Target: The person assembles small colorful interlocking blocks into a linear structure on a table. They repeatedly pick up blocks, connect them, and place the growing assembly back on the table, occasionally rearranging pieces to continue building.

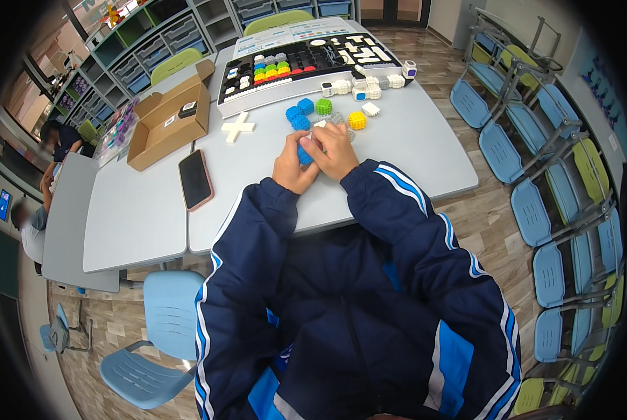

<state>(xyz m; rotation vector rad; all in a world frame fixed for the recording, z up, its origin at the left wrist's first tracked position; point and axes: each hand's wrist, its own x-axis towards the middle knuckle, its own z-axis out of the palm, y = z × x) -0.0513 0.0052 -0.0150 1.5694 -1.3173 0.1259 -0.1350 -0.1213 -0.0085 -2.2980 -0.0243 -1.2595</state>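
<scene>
Close together over the near part of the table, my left hand [294, 166] and my right hand [333, 150] are closed around a blue studded block [304, 155]. My fingers cover most of it, so its full shape is hidden. Just beyond them lie joined blue blocks [299, 113], a green block [324, 106] and grey blocks [338, 118] partly behind my right hand. To the right of these sit a yellow block [356, 120] and a small white piece [371, 109].
A black parts tray [296, 59] with colored blocks spans the table's far side, with white modules [359, 92] before it. Leftward are a white cross [238, 128], a phone [196, 180] and an open cardboard box [168, 131]. Stacked chairs [502, 152] stand right; two people sit far left.
</scene>
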